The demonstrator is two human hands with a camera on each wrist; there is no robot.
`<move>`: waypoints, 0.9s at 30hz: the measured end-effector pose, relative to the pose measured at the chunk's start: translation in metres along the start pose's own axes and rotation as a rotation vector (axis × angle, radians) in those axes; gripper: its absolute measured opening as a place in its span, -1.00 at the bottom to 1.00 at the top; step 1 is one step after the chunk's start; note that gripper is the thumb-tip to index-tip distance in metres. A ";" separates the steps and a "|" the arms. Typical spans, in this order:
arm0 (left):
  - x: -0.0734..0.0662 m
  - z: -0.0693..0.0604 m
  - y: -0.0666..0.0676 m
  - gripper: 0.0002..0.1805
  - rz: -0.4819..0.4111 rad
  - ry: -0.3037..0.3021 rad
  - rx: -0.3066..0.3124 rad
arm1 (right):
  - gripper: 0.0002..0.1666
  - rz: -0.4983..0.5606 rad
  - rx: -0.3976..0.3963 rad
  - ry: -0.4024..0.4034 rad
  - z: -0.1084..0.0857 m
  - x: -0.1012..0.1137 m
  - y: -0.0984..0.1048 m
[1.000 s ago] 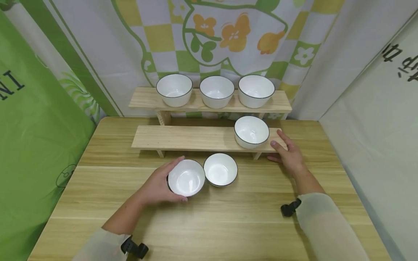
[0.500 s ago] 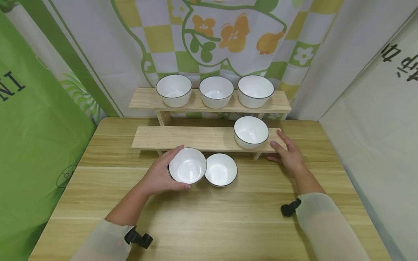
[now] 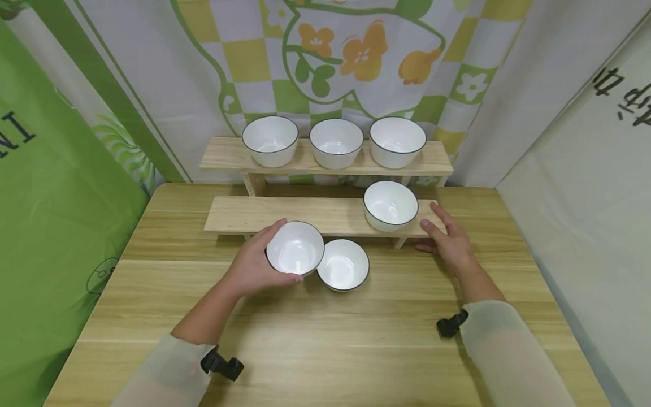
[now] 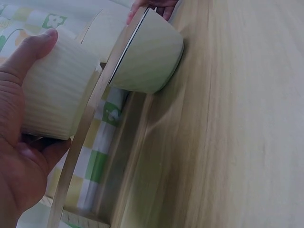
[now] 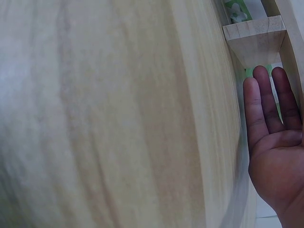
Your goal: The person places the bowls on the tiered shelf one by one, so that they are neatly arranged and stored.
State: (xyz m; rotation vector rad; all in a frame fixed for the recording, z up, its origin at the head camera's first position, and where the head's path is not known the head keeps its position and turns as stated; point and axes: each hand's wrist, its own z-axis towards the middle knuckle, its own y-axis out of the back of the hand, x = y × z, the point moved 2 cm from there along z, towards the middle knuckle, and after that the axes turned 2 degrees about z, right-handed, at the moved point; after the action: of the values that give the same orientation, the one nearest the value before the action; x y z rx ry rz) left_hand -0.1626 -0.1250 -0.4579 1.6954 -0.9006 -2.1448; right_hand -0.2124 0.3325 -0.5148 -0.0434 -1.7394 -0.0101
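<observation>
In the head view my left hand (image 3: pixel 259 260) grips a white bowl (image 3: pixel 295 247) with a dark rim, thumb at the near side and fingers at the far side. The left wrist view shows this bowl (image 4: pixel 59 88) raised off the table beside the front edge of the lower shelf. A second bowl (image 3: pixel 343 265) stands on the table to its right. At the right end of the lower wooden shelf (image 3: pixel 285 215) my right hand (image 3: pixel 450 243) holds the board, thumb on top. Several of its fingers (image 5: pixel 268 102) extend underneath in the right wrist view.
One bowl (image 3: pixel 390 204) sits near the right end of the lower shelf. Three more bowls, left (image 3: pixel 270 141), middle (image 3: pixel 336 143) and right (image 3: pixel 398 142), line the upper shelf (image 3: pixel 218 155). The rack stands at the back of the wooden table (image 3: pixel 356 350), before a patterned curtain (image 3: pixel 249 62).
My left hand has carried its bowl up and forward, slightly right, towards the lower shelf's front edge. The right hand stays at the shelf's end, and the other bowls have not moved.
</observation>
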 end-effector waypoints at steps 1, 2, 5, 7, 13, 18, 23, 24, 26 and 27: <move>0.000 0.001 0.000 0.41 0.001 0.006 -0.004 | -0.03 0.003 0.001 -0.002 0.000 0.000 0.000; 0.000 0.003 -0.001 0.41 0.001 0.011 -0.007 | -0.03 0.006 0.003 -0.006 0.000 0.000 0.000; 0.000 0.006 -0.002 0.40 -0.019 0.035 -0.019 | -0.03 0.008 0.007 -0.017 -0.003 0.004 -0.002; 0.000 0.008 -0.002 0.40 -0.040 0.041 -0.025 | -0.03 0.002 0.010 -0.024 -0.006 0.009 -0.004; 0.000 0.016 -0.006 0.41 -0.039 0.050 -0.049 | -0.02 -0.017 0.006 -0.020 -0.003 0.005 -0.002; -0.001 0.024 -0.008 0.40 -0.049 0.057 -0.071 | -0.03 -0.024 0.004 -0.018 0.000 0.001 0.001; -0.004 0.032 -0.011 0.39 -0.059 0.052 -0.083 | -0.04 -0.026 0.006 -0.021 -0.006 0.009 -0.003; -0.005 0.034 -0.012 0.40 -0.053 0.053 -0.084 | -0.04 -0.025 0.006 -0.020 -0.007 0.011 -0.005; -0.006 0.037 -0.013 0.40 -0.056 0.056 -0.087 | -0.04 -0.018 0.007 -0.018 -0.011 0.017 -0.008; -0.006 0.039 -0.014 0.39 -0.051 0.055 -0.090 | -0.04 -0.015 0.008 -0.016 -0.013 0.019 -0.009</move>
State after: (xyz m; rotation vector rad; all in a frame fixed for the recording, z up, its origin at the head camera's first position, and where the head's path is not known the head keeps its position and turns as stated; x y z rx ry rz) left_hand -0.1955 -0.0989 -0.4569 1.7414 -0.7432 -2.1258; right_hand -0.2033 0.3231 -0.4939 -0.0249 -1.7562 -0.0136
